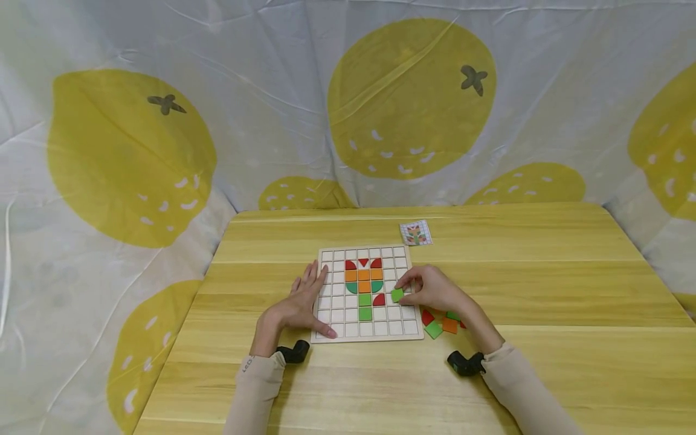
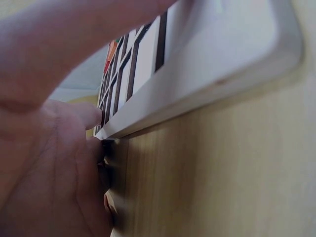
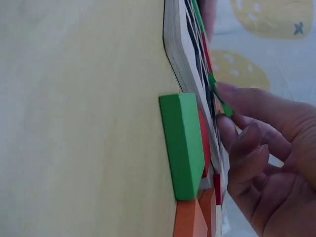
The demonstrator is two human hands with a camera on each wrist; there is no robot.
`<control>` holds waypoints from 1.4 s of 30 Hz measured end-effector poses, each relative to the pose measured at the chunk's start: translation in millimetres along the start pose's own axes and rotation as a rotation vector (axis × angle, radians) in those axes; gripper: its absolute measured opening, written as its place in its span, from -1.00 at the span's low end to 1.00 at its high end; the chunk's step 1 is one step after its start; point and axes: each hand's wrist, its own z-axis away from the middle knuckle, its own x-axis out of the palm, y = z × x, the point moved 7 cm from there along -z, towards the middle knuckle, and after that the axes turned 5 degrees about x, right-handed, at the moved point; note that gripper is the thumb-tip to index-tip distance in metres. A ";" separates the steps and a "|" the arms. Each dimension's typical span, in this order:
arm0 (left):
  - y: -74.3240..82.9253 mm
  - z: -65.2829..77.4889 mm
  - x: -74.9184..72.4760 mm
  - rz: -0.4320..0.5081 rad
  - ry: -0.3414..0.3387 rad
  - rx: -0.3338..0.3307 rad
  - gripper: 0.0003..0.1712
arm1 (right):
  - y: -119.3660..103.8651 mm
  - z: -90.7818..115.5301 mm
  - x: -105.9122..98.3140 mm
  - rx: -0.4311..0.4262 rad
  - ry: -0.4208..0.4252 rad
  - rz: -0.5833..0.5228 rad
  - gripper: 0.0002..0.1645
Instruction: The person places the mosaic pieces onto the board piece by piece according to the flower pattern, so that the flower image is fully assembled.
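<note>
My right hand (image 1: 432, 290) pinches a light green square tile (image 1: 397, 295) between thumb and fingertips over the right side of a white gridded board (image 1: 338, 300). In the right wrist view that green tile (image 3: 226, 107) is tilted close to the board's surface. On the grid, red, orange and green tiles form a flower shape, with a green square (image 1: 365, 313) at the bottom of its stem and a red quarter-circle (image 1: 379, 299) beside the stem. My left hand (image 1: 296, 308) rests along the board's left edge, fingers spread and thumb on the near left corner.
Loose tiles lie right of the board, partly under my right forearm: a green square (image 1: 433, 330), an orange square (image 1: 449, 325), a red piece (image 1: 428, 317) and others. A small pattern card (image 1: 416, 232) lies behind the board on the wooden table (image 1: 544, 272). A lemon-print cloth (image 1: 304, 90) hangs behind.
</note>
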 end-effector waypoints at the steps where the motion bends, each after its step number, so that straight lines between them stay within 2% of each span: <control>1: -0.1 -0.2 0.1 0.000 0.002 0.003 0.75 | 0.0 -0.1 0.8 0.004 0.004 0.005 -0.72; 9: -0.1 -0.4 0.6 0.004 0.005 0.006 0.74 | 1.4 0.1 4.4 0.010 -0.022 -0.001 -0.66; 13: -0.3 -0.3 1.2 0.009 0.003 0.009 0.74 | 2.9 0.1 5.7 -0.001 -0.037 0.004 -0.70; 21: -0.9 -0.2 1.2 0.012 0.001 0.005 0.74 | 1.2 -2.0 9.5 -0.019 -0.025 0.007 -0.73; 42: 1.2 1.1 0.0 0.014 0.008 0.022 0.74 | -1.5 -1.5 13.5 0.034 -0.007 -0.030 -0.77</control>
